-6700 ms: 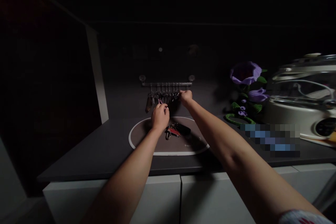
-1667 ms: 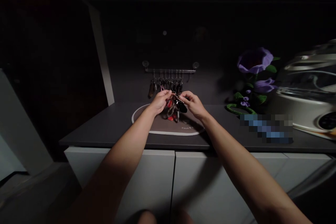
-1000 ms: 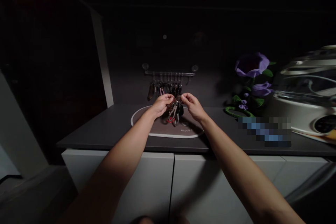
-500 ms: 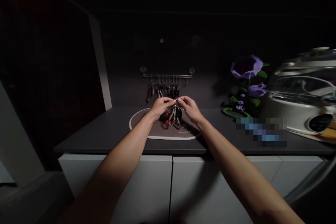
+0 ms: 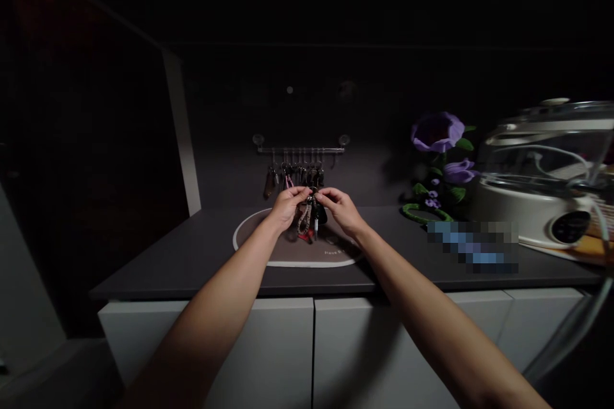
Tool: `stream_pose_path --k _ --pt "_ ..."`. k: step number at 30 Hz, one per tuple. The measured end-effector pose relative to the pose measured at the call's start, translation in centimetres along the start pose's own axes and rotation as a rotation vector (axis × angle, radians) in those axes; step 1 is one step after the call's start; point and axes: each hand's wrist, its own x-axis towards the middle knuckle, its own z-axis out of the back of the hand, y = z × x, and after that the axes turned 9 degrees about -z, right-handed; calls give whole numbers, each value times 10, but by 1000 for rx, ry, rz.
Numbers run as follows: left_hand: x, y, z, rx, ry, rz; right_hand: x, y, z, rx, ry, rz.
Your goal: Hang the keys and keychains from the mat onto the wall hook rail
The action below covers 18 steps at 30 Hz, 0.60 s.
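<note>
Between my two hands hangs a bunch of keys (image 5: 316,228) with a braided strap (image 5: 304,220) and something red low down among them. My left hand (image 5: 289,206) pinches the top of the bunch from the left, thumb against fingers. From the right, my right hand (image 5: 340,207) pinches at the same spot, near the key ring. The ring itself is small and partly hidden by the fingertips. The bunch hangs over a brown mat with a pale border (image 5: 288,263). Just behind, more keys (image 5: 300,174) hang from hooks on a clear wall rail (image 5: 301,151).
The mat lies on a dark countertop (image 5: 167,255) above white cabinet doors (image 5: 268,345). Purple artificial flowers (image 5: 439,132) stand to the right, beside a white appliance with a clear cover (image 5: 532,211). A blurred-out blue patch lies in front of the flowers.
The view has shifted slightly, so the scene sits lower in the picture. Both hands stay at the key bunch, whose hanging keys have swung and turned a little.
</note>
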Motion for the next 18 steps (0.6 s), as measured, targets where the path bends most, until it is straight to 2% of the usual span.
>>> stream_pose_path --k 7,11,18 --pt "1 3 1 26 -10 -18 3 -1 3 13 -25 0" --pt "3 2 3 36 -116 12 9 -4 8 5 -66 -19" --pt "4 2 8 -37 -176 77 41 4 29 -2 -215 -24"
